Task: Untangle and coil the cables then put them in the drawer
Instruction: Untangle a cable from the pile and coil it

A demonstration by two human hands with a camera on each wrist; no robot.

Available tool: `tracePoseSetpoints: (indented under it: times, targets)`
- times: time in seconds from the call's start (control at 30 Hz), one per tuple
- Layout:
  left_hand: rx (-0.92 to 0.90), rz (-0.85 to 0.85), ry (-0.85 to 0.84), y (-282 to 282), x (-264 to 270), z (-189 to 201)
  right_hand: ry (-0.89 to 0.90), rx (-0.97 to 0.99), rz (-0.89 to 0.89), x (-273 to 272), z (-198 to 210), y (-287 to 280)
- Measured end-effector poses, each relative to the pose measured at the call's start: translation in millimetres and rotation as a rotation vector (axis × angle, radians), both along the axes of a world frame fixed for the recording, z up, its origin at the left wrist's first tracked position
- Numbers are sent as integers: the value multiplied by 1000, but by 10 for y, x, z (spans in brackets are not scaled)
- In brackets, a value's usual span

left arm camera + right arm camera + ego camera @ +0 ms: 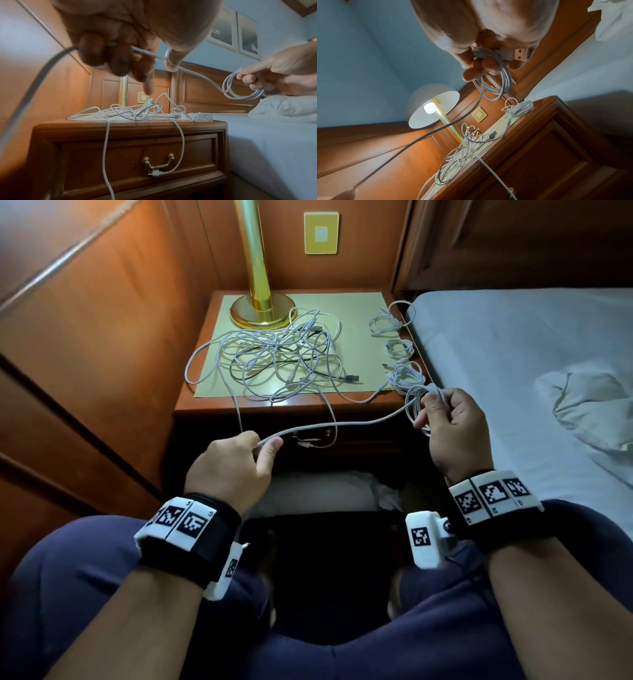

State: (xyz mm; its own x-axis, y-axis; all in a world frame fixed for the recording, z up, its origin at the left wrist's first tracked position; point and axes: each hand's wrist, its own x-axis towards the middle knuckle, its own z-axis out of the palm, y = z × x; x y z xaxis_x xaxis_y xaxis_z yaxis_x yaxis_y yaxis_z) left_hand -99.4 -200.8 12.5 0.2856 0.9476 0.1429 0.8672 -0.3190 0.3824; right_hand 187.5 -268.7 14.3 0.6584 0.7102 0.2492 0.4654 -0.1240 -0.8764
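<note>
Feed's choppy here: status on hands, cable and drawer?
Right hand grips a half-wound coil; left hand pinches the same cable's free run. Tangle still on nightstand, three coils beside it. Drawer closed, a cable end dangling over its handle.

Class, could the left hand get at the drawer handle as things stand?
Probably not yet: the left hand grips the white cable, though the drawer handle sits close with only a dangling plug before it.
</note>
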Motion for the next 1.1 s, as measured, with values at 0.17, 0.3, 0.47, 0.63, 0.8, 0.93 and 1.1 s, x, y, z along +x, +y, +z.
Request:
tracePoseSetpoints:
  times: [0.17, 0.3, 0.47, 0.63, 0.8, 0.93, 1.1]
  targets:
    - [-43, -340, -178, -150, 81, -108, 335, 79, 221, -170, 33, -39]
    - [-241, -583, -354, -389, 230, -68, 361, 49, 419, -344, 20, -80]
    - [-280, -687, -460, -504, 351, 40, 276, -24, 554, -489, -18, -137]
    - [-135, -575, -597, -420, 332, 46, 310, -132, 650, -555, -24, -151]
    - [-50, -400, -669, -341, 342, -25, 463, -106, 782, -715, 43, -169]
    - [-69, -298, -705, -292, 313, -65, 653, -56, 795, -731, 114, -199]
    - [8, -166, -732, -241, 304, -98, 1047, 27, 736, -681, 190, -285]
